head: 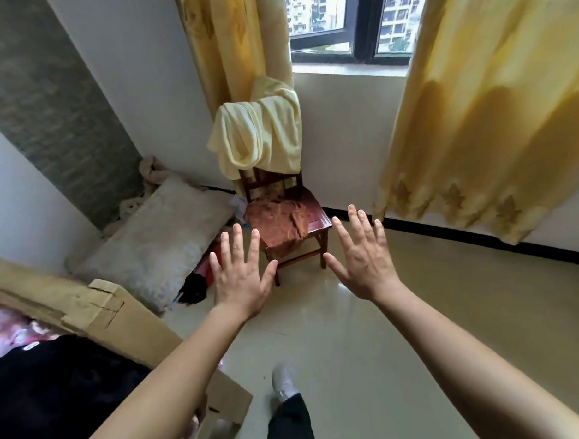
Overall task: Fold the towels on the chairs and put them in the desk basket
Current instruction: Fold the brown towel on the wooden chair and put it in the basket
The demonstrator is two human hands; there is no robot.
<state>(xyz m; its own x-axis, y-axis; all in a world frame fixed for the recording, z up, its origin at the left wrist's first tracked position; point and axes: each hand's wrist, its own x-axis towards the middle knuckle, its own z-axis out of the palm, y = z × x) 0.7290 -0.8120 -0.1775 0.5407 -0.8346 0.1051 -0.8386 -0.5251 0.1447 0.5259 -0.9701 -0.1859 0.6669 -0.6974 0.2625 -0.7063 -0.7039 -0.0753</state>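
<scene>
Head view is showing your left hand [241,277] and right hand [365,262] reaching forward, fingers [238,240] spread apart and holding nothing. Beyond them, a brown towel [278,219] is lying crumpled on the chair [319,220] seat and a yellow towel [259,135] is hanging over its back. Try pinching two corners of the nearer one. A cardboard box [97,305] and cushion [157,243] are crowding your left, while bare floor [416,313] is lying open rightward. No basket is showing.

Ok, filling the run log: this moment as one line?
stage: towels untouched | left hand: open, empty | right hand: open, empty | yellow towel: draped on chair back | brown towel: on its seat
</scene>
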